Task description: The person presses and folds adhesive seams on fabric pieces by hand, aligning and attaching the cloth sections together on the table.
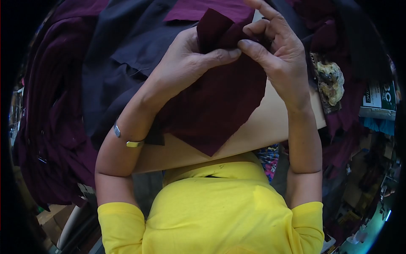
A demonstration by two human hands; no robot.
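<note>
A dark maroon cloth piece (220, 101) hangs from my hands, its upper part folded over and a lower corner pointing toward my body. My left hand (196, 53) is closed on the fold, thumb lying along the top and fingers hidden behind the cloth. With its thumb and forefinger close together at the cloth's right edge, my right hand (281, 53) pinches it; one finger is raised. Both thumb tips nearly meet. Below the cloth lies a tan board-like surface (270, 116).
Dark grey cloth (112, 63) covers the surface to the left, with a large heap of maroon fabric (50, 127) draped beyond it. At right sit a crumpled yellowish lump (331, 82) and a green-and-white printed package (380, 99).
</note>
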